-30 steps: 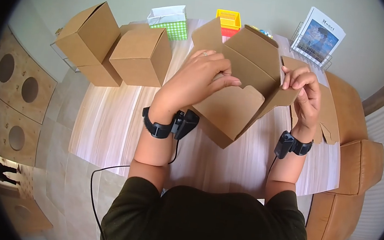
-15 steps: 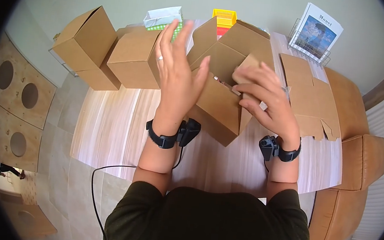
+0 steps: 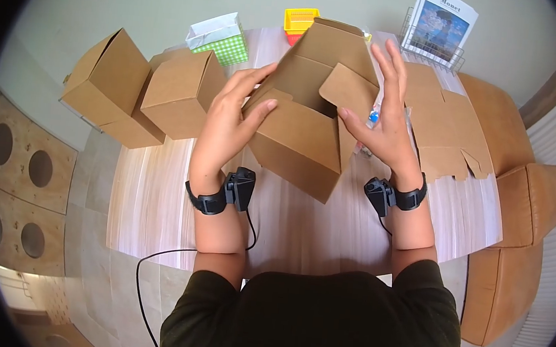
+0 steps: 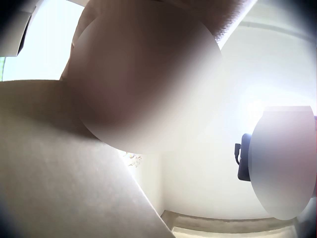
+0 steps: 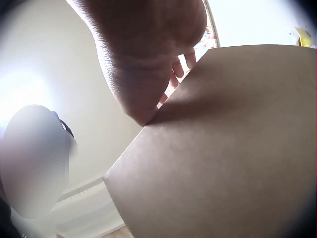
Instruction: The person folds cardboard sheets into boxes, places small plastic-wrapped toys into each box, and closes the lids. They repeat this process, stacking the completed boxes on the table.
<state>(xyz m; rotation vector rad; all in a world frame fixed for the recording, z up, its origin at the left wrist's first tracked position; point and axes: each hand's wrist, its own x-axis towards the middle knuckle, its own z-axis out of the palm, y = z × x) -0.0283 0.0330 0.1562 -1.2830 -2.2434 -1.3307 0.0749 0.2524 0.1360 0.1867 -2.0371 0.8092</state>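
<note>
An unsealed cardboard box [image 3: 297,139] stands on the table in front of me, turned at an angle. Its long lid [image 3: 339,46] is raised at the back, and a side flap [image 3: 351,91] leans in over the opening. My left hand [image 3: 227,116] lies along the box's left side, thumb at the top edge and fingers stretched forward. At the right side, my right hand [image 3: 388,127] points its straight fingers upward, with the thumb at the base of the flap. A plain side panel [image 5: 223,148] fills much of the right wrist view, the right hand [image 5: 143,54] along its edge.
Two cardboard boxes [image 3: 182,92] [image 3: 110,83] stand at the left. Behind are a green checked bag [image 3: 226,47] and a yellow basket [image 3: 301,20]. Flattened cardboard [image 3: 450,136] lies at the right, below a wire rack [image 3: 460,60] with a magazine. Small colourful items [image 3: 373,117] show behind my right hand.
The box's front panel has been folded up, and its right side flap now tilts inward. Both hands have moved from above the opening to the box's two sides.
</note>
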